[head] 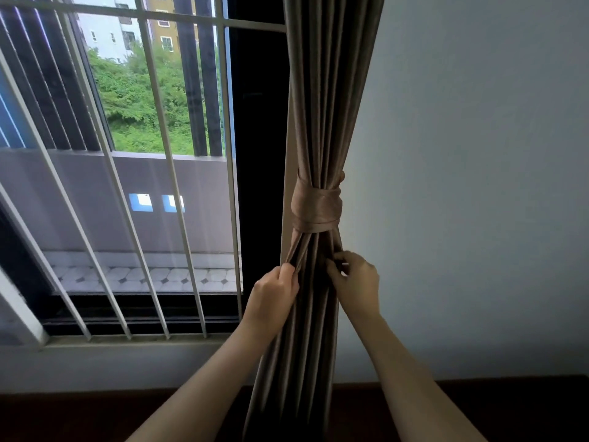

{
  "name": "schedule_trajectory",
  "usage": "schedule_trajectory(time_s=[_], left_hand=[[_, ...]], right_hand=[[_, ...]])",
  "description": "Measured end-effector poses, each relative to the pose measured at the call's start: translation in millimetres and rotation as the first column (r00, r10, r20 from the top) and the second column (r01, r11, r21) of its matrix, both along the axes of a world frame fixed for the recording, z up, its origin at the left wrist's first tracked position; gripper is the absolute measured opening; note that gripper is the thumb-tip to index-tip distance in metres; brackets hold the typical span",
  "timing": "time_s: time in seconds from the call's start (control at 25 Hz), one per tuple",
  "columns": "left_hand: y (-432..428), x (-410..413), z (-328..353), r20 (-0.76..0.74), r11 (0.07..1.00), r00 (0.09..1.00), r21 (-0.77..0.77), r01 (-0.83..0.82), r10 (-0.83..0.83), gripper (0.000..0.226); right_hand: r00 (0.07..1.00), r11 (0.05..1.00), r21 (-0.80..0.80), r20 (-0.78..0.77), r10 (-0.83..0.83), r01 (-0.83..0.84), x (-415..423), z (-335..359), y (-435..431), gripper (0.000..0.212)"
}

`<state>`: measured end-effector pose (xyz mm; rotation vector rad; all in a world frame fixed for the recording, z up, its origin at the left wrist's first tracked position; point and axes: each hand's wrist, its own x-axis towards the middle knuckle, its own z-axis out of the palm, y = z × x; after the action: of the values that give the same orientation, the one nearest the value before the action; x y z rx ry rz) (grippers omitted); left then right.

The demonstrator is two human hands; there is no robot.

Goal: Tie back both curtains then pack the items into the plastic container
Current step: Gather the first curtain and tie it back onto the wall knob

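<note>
Curtain [322,90] one, tieback [315,205] one; left hand [274,290], right hand [358,280] seemingly pinch folds.

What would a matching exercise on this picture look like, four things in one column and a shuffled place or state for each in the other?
Column one:
1 tieback band
2 left hand
3 right hand
4 window bars

Column two:
A grips folds at the left edge of the curtain
B white, left of the curtain
C wrapped around the gathered curtain
D pinches folds on the curtain's right side

Pairs: 1-C, 2-A, 3-D, 4-B
</note>
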<state>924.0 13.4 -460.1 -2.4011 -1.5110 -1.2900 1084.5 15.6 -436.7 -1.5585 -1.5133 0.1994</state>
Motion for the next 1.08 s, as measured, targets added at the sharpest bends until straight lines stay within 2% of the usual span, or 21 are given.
schedule_trajectory(time_s=[0.08,0.16,0.28,0.32,0.36,0.4,0.44,0.56,0.64,0.72,0.8,0.92,1.0,1.08], left_hand=[[9,-1,4,-0.008,1.0,1.0,0.005,-0.023,0.023,0.014],[16,-5,11,0.058,0.996,0.998,-0.089,-0.001,0.006,0.012],[19,-12,18,0.204,0.97,0.979,-0.241,0.042,0.008,0.045],[22,-12,21,0.181,0.965,0.983,-0.261,0.024,0.025,0.042],[25,-12,24,0.124,0.96,0.991,-0.28,-0.007,0.043,0.029],[27,-13,28,0.077,0.951,0.995,-0.306,-0.04,0.066,0.02],[29,-15,31,0.064,0.946,0.995,-0.321,-0.053,0.077,0.021],[21,-27,31,0.034,0.963,0.998,-0.266,-0.042,0.053,0.025],[2,-30,29,-0.011,0.983,0.999,-0.183,-0.033,0.031,0.023],[4,-26,29,-0.043,0.988,0.998,-0.149,-0.052,0.046,0.016],[25,-24,32,-0.058,0.971,0.991,-0.197,-0.132,0.123,0.012],[41,-26,30,-0.076,0.962,0.988,-0.228,-0.149,0.135,0.003],[29,-25,26,-0.005,0.987,0.998,-0.145,-0.063,0.063,0.019],[15,-24,18,-0.04,0.997,0.999,-0.072,-0.004,0.001,0.03]], right_hand=[[1.0,0.998,-0.06,0.015,-0.007,0.008,5,-12,-1,0.024],[0.999,0.997,-0.074,0.031,0.007,-0.005,5,-13,3,0.024],[0.992,0.996,-0.042,-0.104,0.076,-0.081,-6,-1,1,0.043],[0.987,0.996,-0.025,-0.142,0.079,-0.083,-10,3,2,0.052],[0.986,0.997,-0.014,-0.146,0.075,-0.078,-15,10,4,0.055],[0.99,0.996,-0.013,-0.114,0.081,-0.083,-19,16,9,0.052],[0.993,0.995,-0.025,-0.057,0.099,-0.1,-22,24,12,0.042],[0.979,0.975,-0.103,0.029,0.203,-0.199,-13,34,17,0.012],[0.977,0.973,-0.102,0.03,0.21,-0.206,9,29,12,0.013],[0.993,0.991,-0.06,-0.006,0.118,-0.118,26,31,15,0.007],[0.998,0.996,-0.079,-0.037,0.042,-0.045,28,37,20,0.011],[0.995,0.989,-0.121,0.033,0.094,-0.09,14,37,20,0.016],[0.994,0.988,-0.111,0.013,0.106,-0.104,10,32,17,0.017],[0.994,0.989,-0.098,-0.017,0.111,-0.112,7,26,14,0.016]])
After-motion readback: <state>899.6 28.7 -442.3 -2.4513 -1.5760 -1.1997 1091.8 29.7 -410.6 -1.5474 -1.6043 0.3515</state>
